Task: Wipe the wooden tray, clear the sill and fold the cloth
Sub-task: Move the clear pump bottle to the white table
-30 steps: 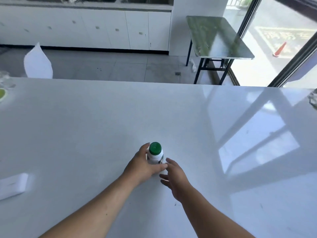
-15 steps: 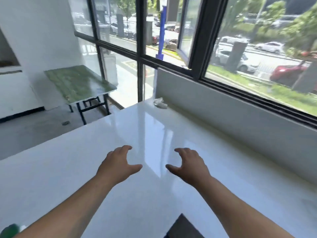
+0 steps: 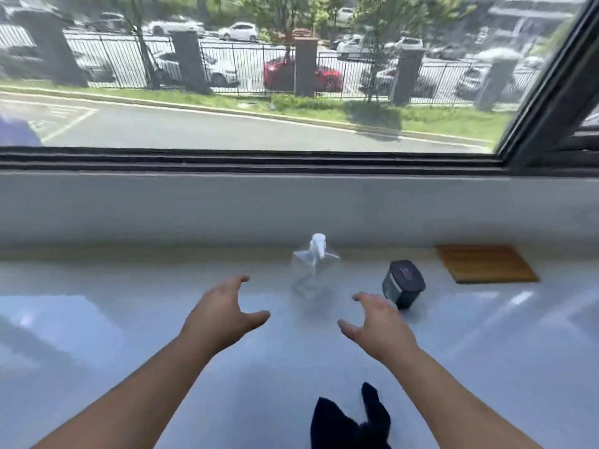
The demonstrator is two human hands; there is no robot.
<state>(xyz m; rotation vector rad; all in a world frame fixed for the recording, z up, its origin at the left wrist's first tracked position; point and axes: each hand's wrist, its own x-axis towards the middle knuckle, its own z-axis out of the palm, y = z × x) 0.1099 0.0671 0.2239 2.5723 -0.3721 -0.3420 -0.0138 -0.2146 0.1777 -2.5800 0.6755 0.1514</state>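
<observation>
A flat wooden tray point(image 3: 484, 263) lies on the white sill point(image 3: 97, 286) at the right, against the wall. A clear spray bottle point(image 3: 316, 267) with a white nozzle stands in the middle. To its right sits a dark jar point(image 3: 403, 283) with a dark lid. A black cloth point(image 3: 348, 422) lies crumpled at the near edge, between my forearms. My left hand point(image 3: 223, 311) hovers open, left of and nearer than the bottle. My right hand point(image 3: 377, 322) hovers open just in front of the jar. Neither hand touches anything.
A low grey wall point(image 3: 227, 209) rises behind the sill, with a dark window frame point(image 3: 259, 160) above it. A slanted frame post point(image 3: 557, 85) stands at the upper right. Outside are a road, a fence and parked cars.
The view has swung right, from the table with the green-capped bottle to the window sill. My left hand let go of that bottle. Both hands now reach forward, open.
</observation>
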